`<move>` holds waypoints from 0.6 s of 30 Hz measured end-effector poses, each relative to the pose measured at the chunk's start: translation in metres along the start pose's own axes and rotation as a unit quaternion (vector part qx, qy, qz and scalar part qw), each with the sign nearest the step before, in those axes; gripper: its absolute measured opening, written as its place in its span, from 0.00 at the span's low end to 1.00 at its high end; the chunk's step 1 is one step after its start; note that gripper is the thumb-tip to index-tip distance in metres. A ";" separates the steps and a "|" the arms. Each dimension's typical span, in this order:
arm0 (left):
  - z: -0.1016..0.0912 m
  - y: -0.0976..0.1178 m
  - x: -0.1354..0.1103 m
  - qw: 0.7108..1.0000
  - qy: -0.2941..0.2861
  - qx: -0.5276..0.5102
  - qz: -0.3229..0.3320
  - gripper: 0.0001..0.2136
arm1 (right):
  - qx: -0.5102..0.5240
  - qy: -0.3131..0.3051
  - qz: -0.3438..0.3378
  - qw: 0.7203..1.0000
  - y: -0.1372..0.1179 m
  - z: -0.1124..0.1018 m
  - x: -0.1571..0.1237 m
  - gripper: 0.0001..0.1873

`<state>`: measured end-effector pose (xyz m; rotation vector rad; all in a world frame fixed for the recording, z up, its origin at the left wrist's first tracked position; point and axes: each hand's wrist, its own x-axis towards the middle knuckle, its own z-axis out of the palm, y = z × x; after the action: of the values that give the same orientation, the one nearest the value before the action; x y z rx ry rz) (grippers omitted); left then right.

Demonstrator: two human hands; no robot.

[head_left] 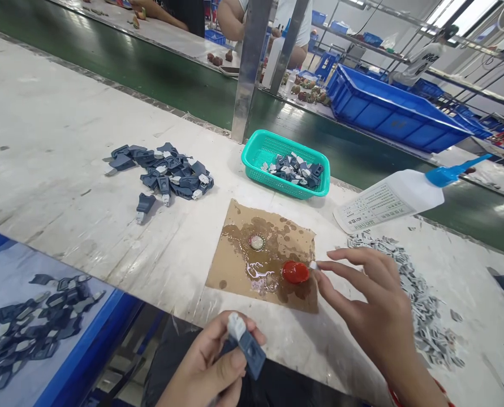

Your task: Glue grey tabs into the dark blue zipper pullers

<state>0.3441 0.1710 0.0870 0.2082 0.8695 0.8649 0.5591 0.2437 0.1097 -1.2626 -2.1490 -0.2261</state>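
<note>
My left hand (211, 362) is closed around a dark blue plastic part (252, 351) with a white piece at its upper end, low in the middle of the view. My right hand (374, 305) pinches a small white piece (313, 265) between thumb and fingertip. That piece is right beside a red oval cap (294, 272) holding wet liquid, on a piece of cardboard (226, 265). The cardboard is soaked and shiny with spilled liquid, and a small round cap (257, 242) lies on it. Small grey-white pieces (430, 305) are heaped beyond my right hand.
A pile of blue parts (171, 172) lies left on the white table (65, 130). A green basket (255, 175) holds more. A glue bottle (391, 198) with a blue nozzle leans right. A blue bin (120, 311) with parts stands lower left. A metal post (249, 73) rises behind; co-workers sit beyond.
</note>
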 end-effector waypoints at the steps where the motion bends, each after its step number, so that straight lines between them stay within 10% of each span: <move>1: 0.002 -0.001 0.001 1.000 0.007 0.004 -0.002 0.12 | 0.005 0.007 0.013 1.000 -0.002 -0.002 -0.001 0.06; 7: 0.010 -0.012 0.011 0.998 0.046 -0.006 0.036 0.13 | 0.168 -0.037 0.092 0.981 -0.037 -0.012 -0.007 0.06; 18: 0.008 -0.016 0.014 0.998 0.028 -0.019 0.058 0.13 | 0.219 -0.074 0.024 0.973 -0.061 0.004 -0.021 0.12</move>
<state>0.3641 0.1724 0.0761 0.2036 0.8979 0.9990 0.5138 0.1987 0.1037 -1.0957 -2.1304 0.3566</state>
